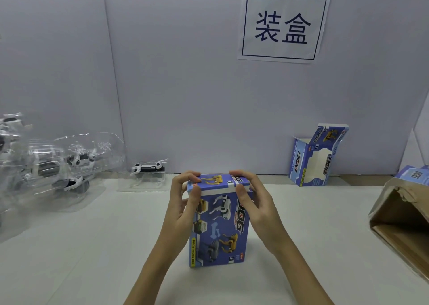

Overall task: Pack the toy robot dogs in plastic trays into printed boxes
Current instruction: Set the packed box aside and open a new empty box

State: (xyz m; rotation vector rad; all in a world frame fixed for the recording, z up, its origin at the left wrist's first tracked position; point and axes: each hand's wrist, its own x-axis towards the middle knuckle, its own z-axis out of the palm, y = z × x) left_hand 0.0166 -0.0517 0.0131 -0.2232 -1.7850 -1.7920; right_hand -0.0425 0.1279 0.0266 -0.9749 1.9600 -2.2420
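A blue printed box [219,225] with pictures of robot dogs stands on end in the middle of the white table. My left hand [183,202] grips its upper left corner, thumb on the front face and fingers curled over the top flap. My right hand [251,200] grips the upper right corner the same way. The top flap lies flat. What is inside the box is hidden. A white and black toy robot dog in a clear plastic tray [146,172] lies behind the box to the left, by the wall.
A heap of clear trays with several toy dogs [58,165] fills the far left. An open printed box [318,158] stands against the wall at the back right. A brown carton [404,221] with another printed box [415,173] on it sits at the right edge.
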